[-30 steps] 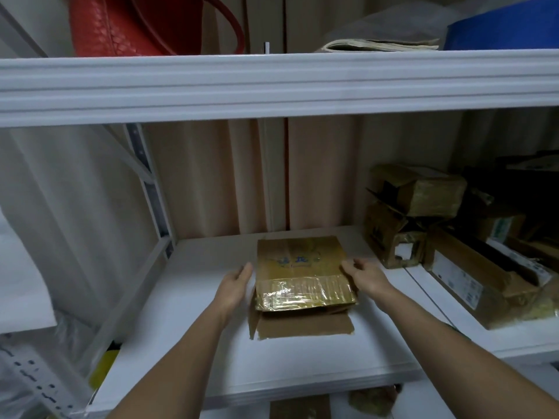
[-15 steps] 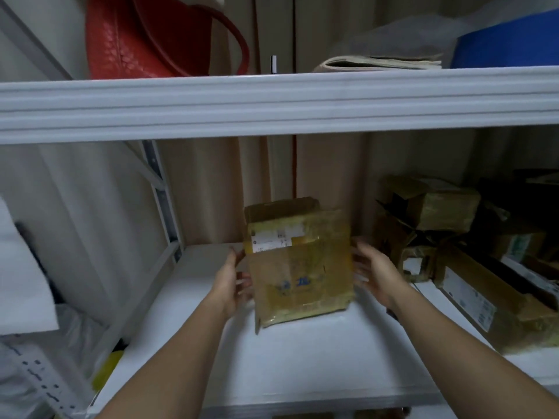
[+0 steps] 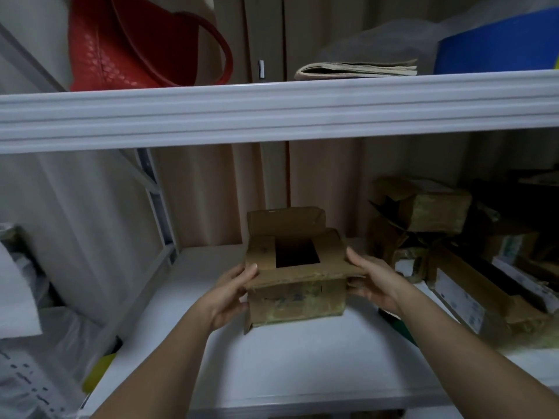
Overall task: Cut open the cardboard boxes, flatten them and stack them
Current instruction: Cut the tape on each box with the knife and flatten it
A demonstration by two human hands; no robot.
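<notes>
I've got the cardboard box point(image 3: 295, 285) gripped from both sides, standing on the white shelf point(image 3: 272, 364): my left hand point(image 3: 230, 293) curls round its left edge, my right hand point(image 3: 373, 281) pinches the right flap. Its top is open, dark inside; I can't tell whether anything's in it. To flatten it well, I'd spread the flaps outward, then press opposite corners together. Right of the box, farther back, more cardboard boxes point(image 3: 423, 213) sit piled, contents hidden.
</notes>
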